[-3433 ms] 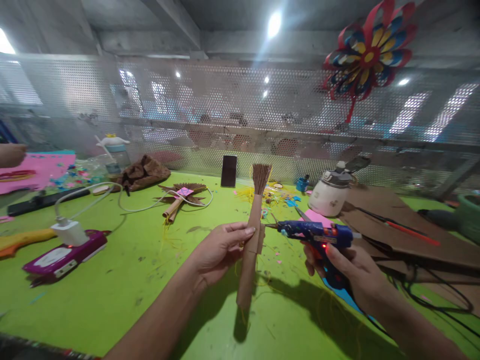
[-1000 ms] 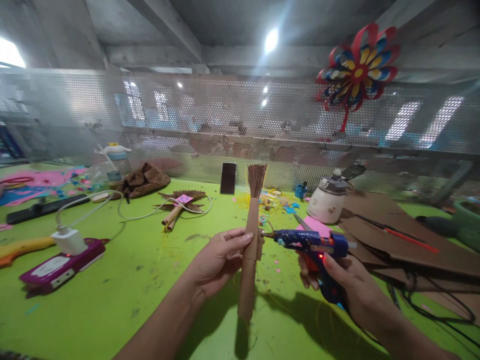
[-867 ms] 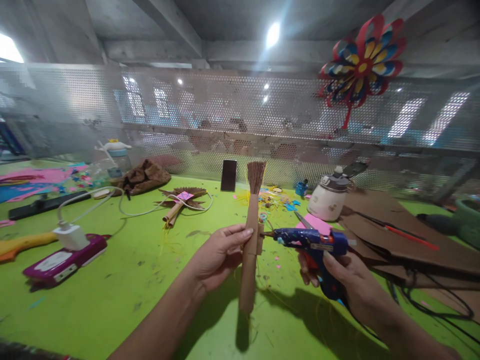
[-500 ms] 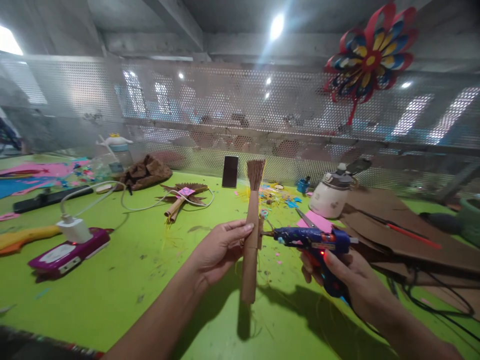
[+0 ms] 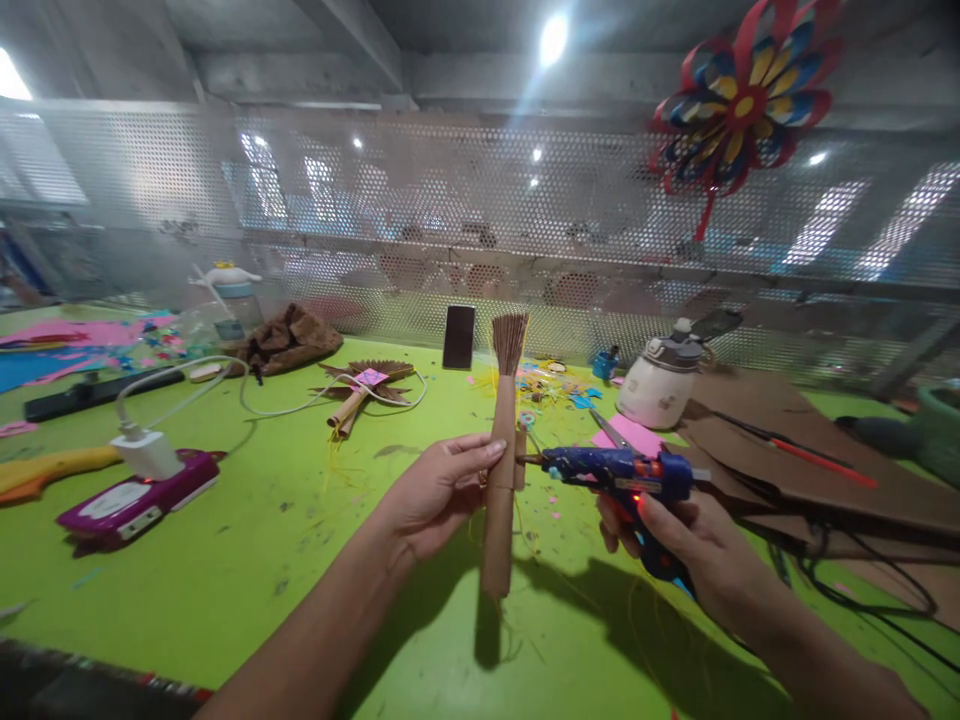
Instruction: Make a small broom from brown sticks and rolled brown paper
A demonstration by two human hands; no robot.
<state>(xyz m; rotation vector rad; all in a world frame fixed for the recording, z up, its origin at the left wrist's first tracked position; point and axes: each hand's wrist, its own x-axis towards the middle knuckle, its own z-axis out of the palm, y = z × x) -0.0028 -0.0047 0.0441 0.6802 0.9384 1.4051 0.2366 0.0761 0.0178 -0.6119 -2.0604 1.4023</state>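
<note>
Upright in front of me is a brown rolled paper piece [image 5: 498, 520] with a pleated, fanned top and yellow strands beside it. My left hand [image 5: 448, 492] pinches it around the middle, thumb on its face. My right hand [image 5: 679, 540] is wrapped round the handle of a blue glue gun [image 5: 619, 470], whose red light glows. The gun's nozzle points left, at the small brown paper flap on the right side of the roll; whether it touches is hard to tell.
Behind stand a dark phone [image 5: 458, 338] and a pleated paper piece [image 5: 369, 377] with a cable across it. Scissors [image 5: 609, 430], a white jug [image 5: 660, 382] and brown cardboard [image 5: 810, 450] lie right. A purple power strip [image 5: 142, 500] sits left, on the green table [image 5: 247, 590].
The view has shifted slightly. The glue gun and my right hand are a little further left; my left hand keeps its hold on the paper roll.
</note>
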